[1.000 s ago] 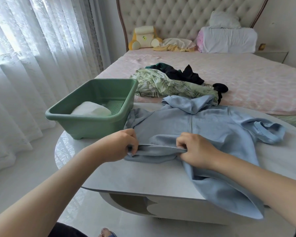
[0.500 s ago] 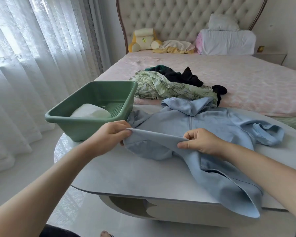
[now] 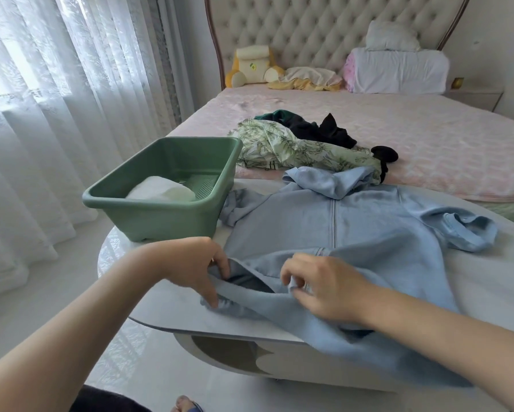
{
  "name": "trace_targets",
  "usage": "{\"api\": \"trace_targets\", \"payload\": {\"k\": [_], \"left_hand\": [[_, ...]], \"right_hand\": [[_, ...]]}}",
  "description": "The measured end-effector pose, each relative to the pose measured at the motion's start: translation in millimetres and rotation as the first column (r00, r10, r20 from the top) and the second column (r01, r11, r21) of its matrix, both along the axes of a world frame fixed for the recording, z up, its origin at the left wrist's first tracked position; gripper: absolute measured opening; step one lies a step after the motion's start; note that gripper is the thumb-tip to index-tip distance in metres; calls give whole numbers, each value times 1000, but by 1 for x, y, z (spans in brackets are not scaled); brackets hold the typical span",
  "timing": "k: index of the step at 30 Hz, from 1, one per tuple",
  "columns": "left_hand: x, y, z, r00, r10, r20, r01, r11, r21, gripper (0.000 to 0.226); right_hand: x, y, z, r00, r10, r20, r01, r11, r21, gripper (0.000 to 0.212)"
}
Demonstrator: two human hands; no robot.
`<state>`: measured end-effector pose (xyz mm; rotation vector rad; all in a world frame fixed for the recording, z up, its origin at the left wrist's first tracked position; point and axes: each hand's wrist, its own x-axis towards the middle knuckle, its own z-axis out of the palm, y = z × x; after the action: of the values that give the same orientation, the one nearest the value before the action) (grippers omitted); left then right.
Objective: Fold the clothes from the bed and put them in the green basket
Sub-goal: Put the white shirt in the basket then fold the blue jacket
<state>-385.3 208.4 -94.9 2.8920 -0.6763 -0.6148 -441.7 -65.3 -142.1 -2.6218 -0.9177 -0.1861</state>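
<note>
As left hand (image 3: pixel 190 267) pinches hoodie (image 3: pixel 377 230), right hand (image 3: pixel 324 288) grips.

On my feed both arms are bare along their whole visible length, and so are the left hand (image 3: pixel 190 263) and right hand (image 3: pixel 324 288). A small glint on a left finger may be a ring (image 3: pixel 212 260); I can't tell. At the bottom edge I see dark clothing (image 3: pixel 107 401) and a blue slipper (image 3: pixel 192 407).
</note>
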Motion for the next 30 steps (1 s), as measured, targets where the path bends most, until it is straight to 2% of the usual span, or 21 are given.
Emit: {"api": "trace_targets", "payload": {"k": [1,3,5,7,10,13,15,18,21,23,24,26,27,28,29,30], "left_hand": [[2,-1,-3,998,-9,67,11,1000,-28,36],[5,1,-7,986,-13,165,40,985,-165,21],[9,4,-10,972,-41,233,104,959,-263,19],[10,5,-11,950,-67,305,160,943,-293,20],[13,2,-18,893,-98,439,264,905,-333,9],[13,-1,-27,847,-43,531,293,870,-397,14],[12,-3,-26,837,38,545,266,843,-467,15],[10,-9,-16,831,77,551,264,817,-513,16],[12,-4,4,917,47,396,143,888,-436,25],[12,9,17,991,29,129,10,956,-295,35],[10,15,23,999,33,-28,-38,977,-209,40],[0,16,29,960,31,-277,-42,999,-33,41],[-4,12,28,931,17,-363,-10,1000,23,35],[-7,7,25,908,3,-419,23,998,56,29],[-9,1,21,899,-6,-438,48,995,85,26],[-10,-5,17,903,-10,-429,67,991,118,25]], "right_hand": [[-6,4,0,999,18,-29,-18,1000,-2,14],[-14,9,1,993,-27,-115,8,987,-163,41],[-17,11,2,992,-104,-73,67,916,-394,66],[-21,15,3,990,-141,-31,112,885,-451,73],[-30,24,1,993,-118,1,106,892,-440,64],[-34,28,3,978,-178,-105,127,919,-374,44],[-28,25,2,972,-218,-93,177,930,-322,35],[-15,20,0,940,-314,-135,279,932,-231,35],[-2,13,10,924,-347,-161,352,936,3,22],[3,5,22,913,-229,-339,271,959,81,23],[2,3,30,873,-102,-478,163,983,89,23],[-5,3,40,677,81,-732,-25,996,87,26],[-6,3,39,581,100,-808,-56,995,84,27],[-7,4,37,549,88,-831,-37,996,81,28],[-7,5,32,582,68,-810,16,995,95,25],[-6,7,28,667,24,-745,59,995,85,17]]}}
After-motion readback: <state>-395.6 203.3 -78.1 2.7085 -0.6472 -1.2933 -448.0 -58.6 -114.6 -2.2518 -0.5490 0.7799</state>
